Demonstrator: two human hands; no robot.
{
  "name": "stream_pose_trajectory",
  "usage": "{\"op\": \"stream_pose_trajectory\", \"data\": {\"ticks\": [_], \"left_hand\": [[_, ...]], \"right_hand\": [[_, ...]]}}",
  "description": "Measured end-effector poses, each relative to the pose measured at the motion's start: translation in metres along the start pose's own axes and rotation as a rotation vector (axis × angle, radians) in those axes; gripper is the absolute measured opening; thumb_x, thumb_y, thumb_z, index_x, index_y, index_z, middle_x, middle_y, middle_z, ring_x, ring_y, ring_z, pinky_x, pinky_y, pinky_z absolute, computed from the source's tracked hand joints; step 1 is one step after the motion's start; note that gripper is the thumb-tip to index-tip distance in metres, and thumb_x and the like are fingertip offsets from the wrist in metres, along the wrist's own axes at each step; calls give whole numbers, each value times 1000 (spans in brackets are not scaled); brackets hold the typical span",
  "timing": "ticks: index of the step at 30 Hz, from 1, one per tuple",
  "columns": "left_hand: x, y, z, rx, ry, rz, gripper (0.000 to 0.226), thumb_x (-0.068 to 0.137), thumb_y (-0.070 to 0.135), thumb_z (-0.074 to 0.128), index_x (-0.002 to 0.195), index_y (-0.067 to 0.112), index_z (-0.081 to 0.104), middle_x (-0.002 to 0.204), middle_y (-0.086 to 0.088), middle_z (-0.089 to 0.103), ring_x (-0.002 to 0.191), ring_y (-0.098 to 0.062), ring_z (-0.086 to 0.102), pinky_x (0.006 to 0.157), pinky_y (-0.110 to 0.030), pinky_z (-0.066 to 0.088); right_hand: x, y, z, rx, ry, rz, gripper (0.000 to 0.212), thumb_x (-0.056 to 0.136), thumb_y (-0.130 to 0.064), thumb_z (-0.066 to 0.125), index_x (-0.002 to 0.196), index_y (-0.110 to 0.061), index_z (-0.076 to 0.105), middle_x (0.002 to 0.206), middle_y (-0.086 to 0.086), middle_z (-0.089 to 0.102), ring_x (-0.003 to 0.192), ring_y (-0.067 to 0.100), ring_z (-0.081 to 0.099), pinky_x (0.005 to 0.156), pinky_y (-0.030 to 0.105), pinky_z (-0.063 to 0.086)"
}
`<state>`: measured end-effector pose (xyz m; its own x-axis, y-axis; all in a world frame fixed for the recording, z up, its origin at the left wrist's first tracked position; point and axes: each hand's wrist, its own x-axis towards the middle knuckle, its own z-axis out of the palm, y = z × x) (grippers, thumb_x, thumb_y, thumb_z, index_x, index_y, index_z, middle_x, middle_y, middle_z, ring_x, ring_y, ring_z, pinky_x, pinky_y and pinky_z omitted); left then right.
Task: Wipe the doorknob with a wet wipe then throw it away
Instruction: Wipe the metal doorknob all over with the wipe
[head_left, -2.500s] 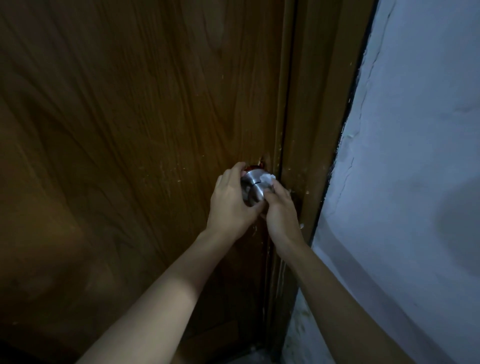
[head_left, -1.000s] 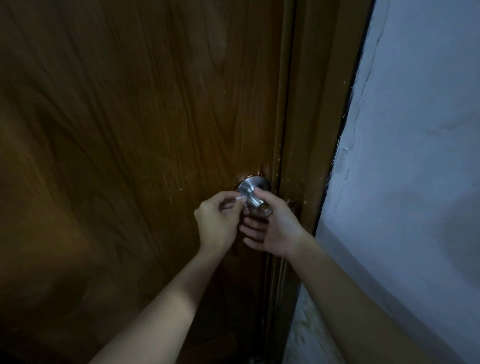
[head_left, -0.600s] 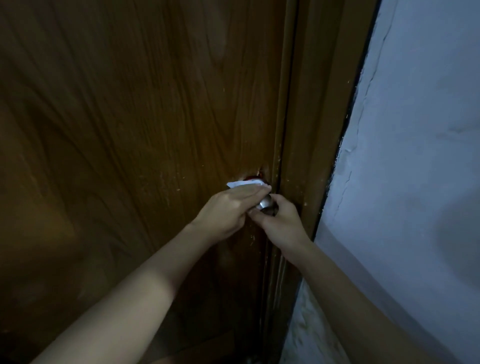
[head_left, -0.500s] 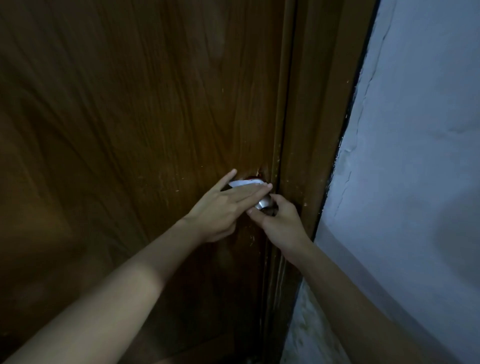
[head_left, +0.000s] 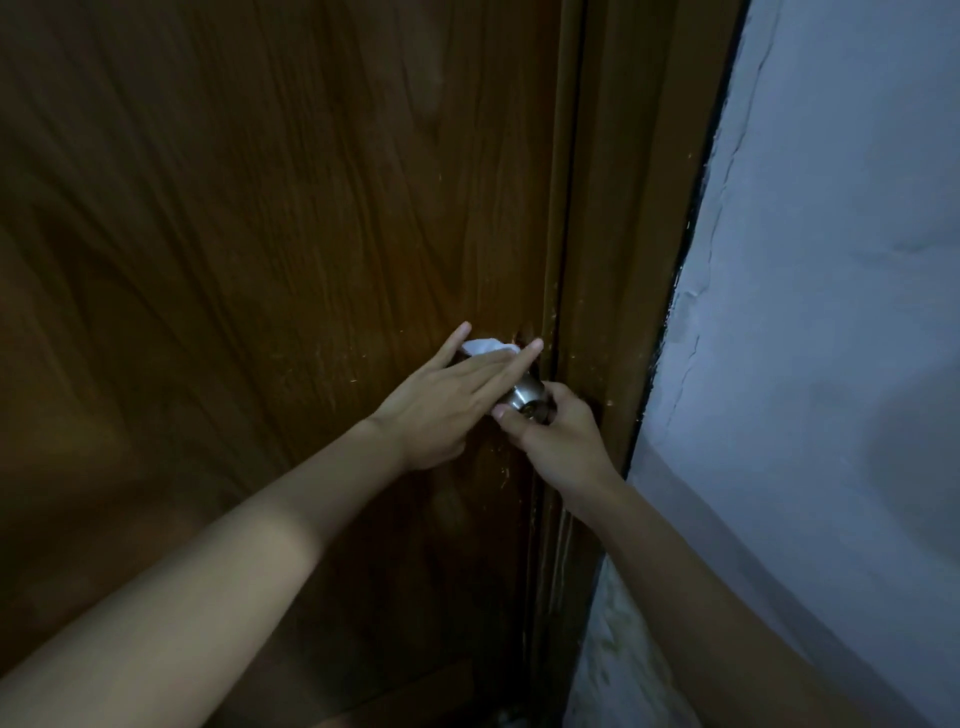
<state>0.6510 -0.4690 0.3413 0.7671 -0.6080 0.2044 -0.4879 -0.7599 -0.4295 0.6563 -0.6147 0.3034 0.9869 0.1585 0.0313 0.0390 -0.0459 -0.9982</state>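
Steadying the round brushed-steel doorknob from below, the right hand curls its fingers and thumb around the knob's front end, probably so it cannot turn under rubbing. The left hand lies flat across the top, fingers straight and spread, pressing the crumpled white wet wipe down on the knob's neck next to the dark brown wooden door. The wipe is pinned under those fingers rather than pinched, which suits a sliding stroke. Wiping looks underway; the throwing away is not yet done. No bin is in view.
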Motion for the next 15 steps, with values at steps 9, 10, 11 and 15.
{"op": "stream_pose_trajectory", "data": {"ticks": [9,10,11,15], "left_hand": [[-11,4,14,-140,201,-52,109,72,-2,60,139,19,-22,154,-8,26,143,-18,21,112,-35,-8],[-16,6,18,-209,228,-81,108,70,-6,60,141,15,-18,153,-9,26,142,-18,22,113,-35,-6],[-21,9,23,-284,248,-114,105,69,-10,59,142,11,-15,154,-9,26,142,-18,21,113,-35,-3],[-29,27,41,-488,318,-210,91,73,-14,50,142,7,-5,153,-13,25,141,-20,24,116,-35,22]], "right_hand": [[3,-2,2,17,2,20,47,82,-25,67,124,-18,49,114,0,62,106,18,59,97,45,48],[4,-2,3,17,2,22,49,81,-26,67,125,-17,49,115,1,62,107,18,58,97,46,47],[4,-2,3,17,6,23,52,80,-28,68,126,-17,49,115,2,62,107,19,58,98,46,47],[6,0,3,37,22,31,57,76,-30,71,126,-14,49,112,3,64,106,19,60,97,45,48]]}}
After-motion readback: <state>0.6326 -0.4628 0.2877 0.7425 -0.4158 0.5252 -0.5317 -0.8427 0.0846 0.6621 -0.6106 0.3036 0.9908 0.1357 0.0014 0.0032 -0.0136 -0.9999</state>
